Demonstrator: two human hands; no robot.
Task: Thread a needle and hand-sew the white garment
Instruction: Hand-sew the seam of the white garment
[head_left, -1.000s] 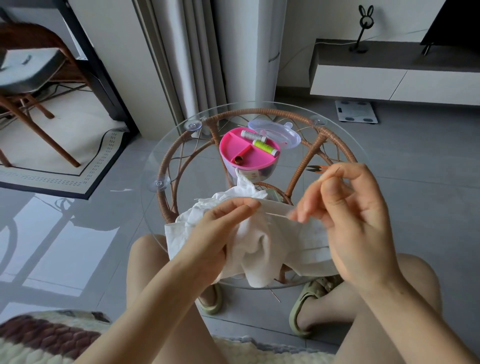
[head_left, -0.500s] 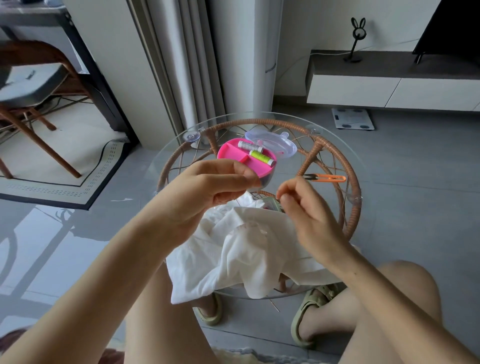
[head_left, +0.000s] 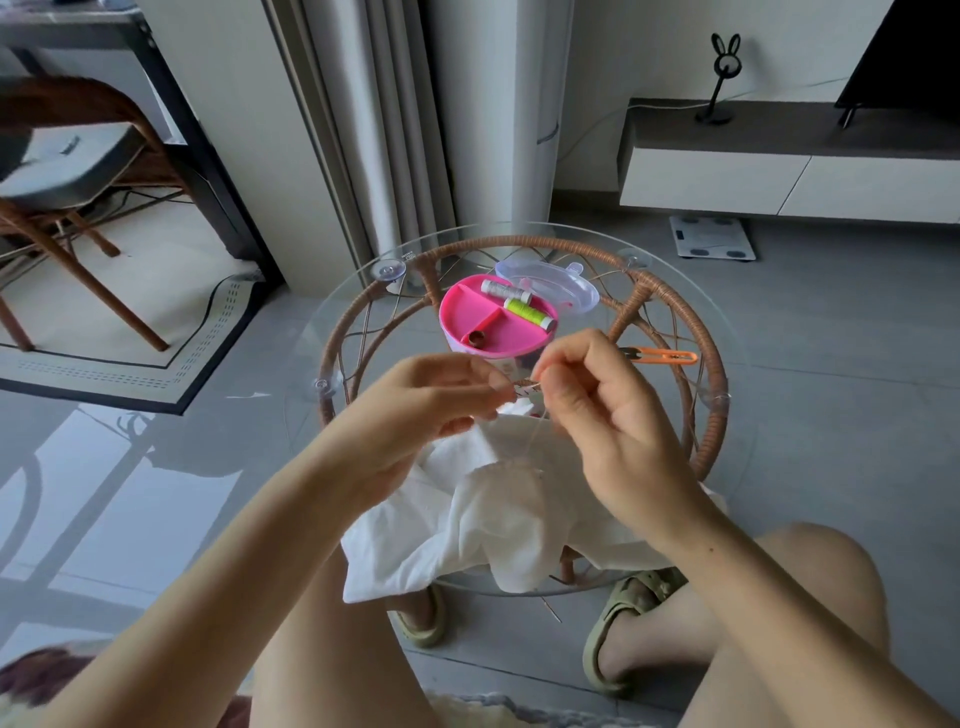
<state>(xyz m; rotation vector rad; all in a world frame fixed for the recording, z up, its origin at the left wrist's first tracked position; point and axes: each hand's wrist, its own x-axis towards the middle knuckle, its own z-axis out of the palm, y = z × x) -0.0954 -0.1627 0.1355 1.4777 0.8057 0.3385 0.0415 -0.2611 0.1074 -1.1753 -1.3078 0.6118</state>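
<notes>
The white garment (head_left: 498, 519) lies crumpled on the near part of the round glass table (head_left: 727, 343), hanging over its front edge. Both hands are raised just above it, fingertips almost meeting. My right hand (head_left: 602, 421) pinches a thin needle (head_left: 531, 386) between thumb and forefinger. A fine thread (head_left: 535, 441) runs from there down to the cloth. My left hand (head_left: 431, 415) pinches something very thin at its fingertips, apparently the thread beside the needle's tip; it is too small to make out.
A pink sewing kit (head_left: 488, 332) with a white spool (head_left: 503, 289), a green spool (head_left: 529, 313) and a brown thimble (head_left: 475, 338) stands mid-table. Its clear lid (head_left: 550, 283) lies behind it. Orange snips (head_left: 667, 356) lie to the right. My knees and sandals are under the table.
Both hands let go of the garment and rose above it. The left hand, lifted toward the kit half a second ago, has come back to meet the right hand's fingertips.
</notes>
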